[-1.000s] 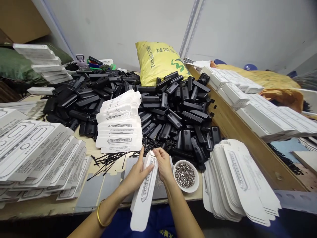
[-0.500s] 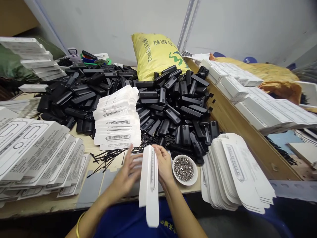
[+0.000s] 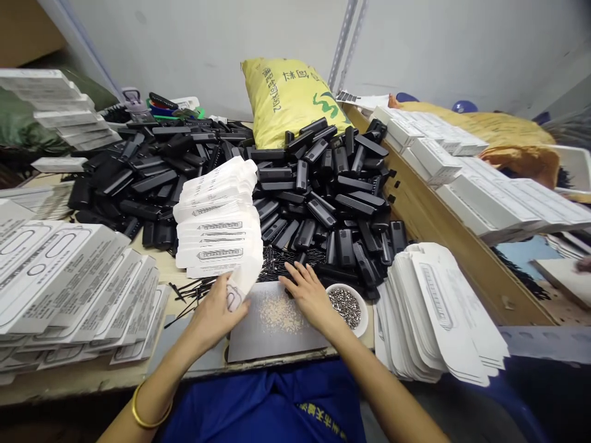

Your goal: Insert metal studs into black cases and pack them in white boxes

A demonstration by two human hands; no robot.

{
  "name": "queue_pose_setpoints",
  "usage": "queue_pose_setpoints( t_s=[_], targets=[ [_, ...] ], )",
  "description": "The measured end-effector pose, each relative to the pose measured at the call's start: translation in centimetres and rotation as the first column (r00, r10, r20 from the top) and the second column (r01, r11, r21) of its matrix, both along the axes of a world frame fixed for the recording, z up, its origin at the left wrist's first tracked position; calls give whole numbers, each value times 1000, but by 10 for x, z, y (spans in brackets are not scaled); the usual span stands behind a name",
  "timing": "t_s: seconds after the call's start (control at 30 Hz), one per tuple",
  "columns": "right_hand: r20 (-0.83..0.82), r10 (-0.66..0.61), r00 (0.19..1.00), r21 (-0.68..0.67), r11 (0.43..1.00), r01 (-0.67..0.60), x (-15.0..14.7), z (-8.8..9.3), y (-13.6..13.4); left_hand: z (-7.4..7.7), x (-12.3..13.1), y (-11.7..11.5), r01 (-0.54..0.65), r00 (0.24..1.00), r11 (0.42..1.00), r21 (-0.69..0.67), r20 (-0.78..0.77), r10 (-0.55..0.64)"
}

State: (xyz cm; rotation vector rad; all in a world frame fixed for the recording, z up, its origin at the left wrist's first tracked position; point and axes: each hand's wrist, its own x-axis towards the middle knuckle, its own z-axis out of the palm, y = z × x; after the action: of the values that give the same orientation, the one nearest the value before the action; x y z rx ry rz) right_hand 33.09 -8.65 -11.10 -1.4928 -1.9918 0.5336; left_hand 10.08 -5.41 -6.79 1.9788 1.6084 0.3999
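My left hand (image 3: 217, 311) grips a white printed carton (image 3: 240, 284) and holds it against the bottom of a leaning stack of the same cartons (image 3: 217, 221). My right hand (image 3: 310, 295) lies flat with its fingers spread on a grey mat (image 3: 277, 323), its fingertips at a scatter of thin black pins (image 3: 277, 266). A small white bowl of shiny metal screws (image 3: 347, 306) stands just right of that hand. Behind lies a big heap of black plastic housings (image 3: 323, 191).
Flat white carton blanks are fanned out at the left (image 3: 69, 289) and at the right front (image 3: 443, 314). A yellow sack (image 3: 286, 98) leans on the wall. Filled white boxes (image 3: 462, 172) lie beyond a wooden divider (image 3: 438, 240).
The carton that both hands held upright over my lap has gone to the stack in my left hand. My right hand let go and now lies flat on the mat.
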Motion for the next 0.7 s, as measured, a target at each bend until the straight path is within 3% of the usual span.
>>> queue_pose_setpoints(
  t_s=[0.1,0.17,0.2,0.27,0.3,0.33,0.4,0.47,0.5,0.6,0.7],
  targets=[
    [32,84,996,38,996,-85,25,4,23,-9,7,-2,107,992,994,-15,-72,-108],
    [-143,-65,988,66,995,75,31,15,32,-11,12,-5,99,987,995,-9,-126,-99],
    [-274,-178,945,67,977,203,31,22,34,-11,15,-5,93,986,996,0,-140,-92],
    [-510,-344,789,24,911,412,26,39,34,-8,22,-4,111,988,993,34,-111,-107],
    [-575,-364,733,-3,897,443,22,46,33,-5,26,-2,132,989,990,59,-68,-128],
    [-604,-340,720,-22,911,412,16,52,33,-3,30,0,151,989,985,88,-14,-150],
    [-596,-198,779,-42,976,215,6,57,38,-1,38,4,164,980,976,145,90,-178],
    [-529,-98,843,-63,995,76,2,51,48,0,42,8,134,975,974,185,149,-162],
    [-463,-119,878,-81,992,91,2,44,55,-1,43,9,103,976,975,197,170,-138],
    [-199,-323,925,-128,945,302,8,13,75,-4,40,11,1,972,978,210,229,-50],
    [-117,-342,932,-148,934,324,9,-16,83,-7,38,10,-26,968,977,212,249,-28]
  ],
)
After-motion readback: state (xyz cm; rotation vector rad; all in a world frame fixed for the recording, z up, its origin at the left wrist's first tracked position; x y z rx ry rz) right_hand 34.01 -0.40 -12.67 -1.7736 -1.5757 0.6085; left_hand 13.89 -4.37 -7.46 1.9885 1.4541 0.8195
